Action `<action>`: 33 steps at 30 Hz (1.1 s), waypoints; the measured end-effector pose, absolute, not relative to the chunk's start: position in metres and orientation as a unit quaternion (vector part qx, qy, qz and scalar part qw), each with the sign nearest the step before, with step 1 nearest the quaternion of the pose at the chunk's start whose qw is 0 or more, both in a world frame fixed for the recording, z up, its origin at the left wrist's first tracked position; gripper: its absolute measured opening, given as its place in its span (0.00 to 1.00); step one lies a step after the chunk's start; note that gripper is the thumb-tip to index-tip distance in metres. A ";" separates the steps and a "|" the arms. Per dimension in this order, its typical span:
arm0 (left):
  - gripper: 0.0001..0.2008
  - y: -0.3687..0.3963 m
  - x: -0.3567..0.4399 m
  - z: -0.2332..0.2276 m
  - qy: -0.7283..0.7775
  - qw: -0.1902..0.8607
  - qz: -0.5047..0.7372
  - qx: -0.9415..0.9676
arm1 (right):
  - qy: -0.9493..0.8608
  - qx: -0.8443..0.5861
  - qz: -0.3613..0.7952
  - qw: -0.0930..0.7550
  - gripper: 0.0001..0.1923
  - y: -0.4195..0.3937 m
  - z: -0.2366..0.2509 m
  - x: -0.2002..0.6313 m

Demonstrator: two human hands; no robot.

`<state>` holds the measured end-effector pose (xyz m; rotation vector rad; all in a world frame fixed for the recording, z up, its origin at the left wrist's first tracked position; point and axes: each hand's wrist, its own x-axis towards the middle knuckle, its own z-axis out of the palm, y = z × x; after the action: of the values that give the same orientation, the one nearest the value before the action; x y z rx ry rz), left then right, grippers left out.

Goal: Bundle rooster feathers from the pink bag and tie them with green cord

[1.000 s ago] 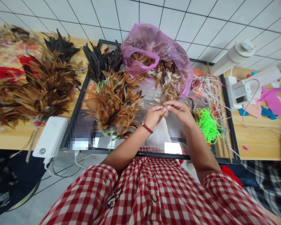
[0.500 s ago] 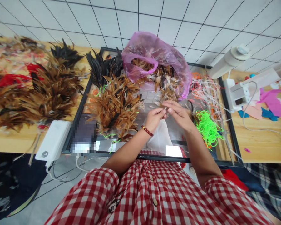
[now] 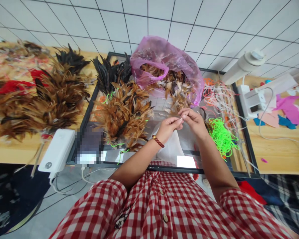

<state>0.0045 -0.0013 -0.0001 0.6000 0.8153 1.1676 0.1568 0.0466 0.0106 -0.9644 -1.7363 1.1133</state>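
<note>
My left hand [image 3: 170, 128], with a beaded bracelet [image 3: 158, 141] at the wrist, is closed in a pinch. Its fingertips meet those of my right hand [image 3: 193, 123], which is pinched too. Something small and pale may be between them, but I cannot make it out. Just beyond the fingers, brown and white feathers [image 3: 180, 89] spill from a pink plastic bag [image 3: 174, 49]. A pile of brown feathers [image 3: 124, 116] lies left of my hands, with black feathers [image 3: 112, 73] behind it. Bright green cords [image 3: 221, 136] are heaped to the right of my right forearm.
A black-framed glass panel [image 3: 249, 149] lies under the work. White and pink strings [image 3: 221, 99] are at its right. More feather bundles [image 3: 52, 99] cover the left table. A white power bank [image 3: 56, 151] sits by the left frame edge, a white tube-shaped object [image 3: 241, 66] at back right.
My hands have shifted slightly right and nearer to me. The right hand's fingers, stretched over the left before, are now more bent, with the fingertips still together.
</note>
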 end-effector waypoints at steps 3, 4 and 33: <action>0.23 -0.003 0.007 0.000 0.386 0.713 0.518 0.271 | -0.740 -0.381 0.386 0.398 0.20 0.049 0.012 0.154; 0.22 -0.002 0.007 -0.001 0.397 0.703 0.527 0.265 | -0.750 -0.383 0.372 0.391 0.19 0.051 0.013 0.153; 0.09 0.012 0.001 0.005 0.407 0.603 0.686 0.003 | -0.831 -0.475 0.182 0.227 0.06 0.036 0.035 0.111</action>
<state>0.0015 0.0116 0.0048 0.0074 0.9421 1.5875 0.1110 0.0357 0.0348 -1.3080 -2.2879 0.5008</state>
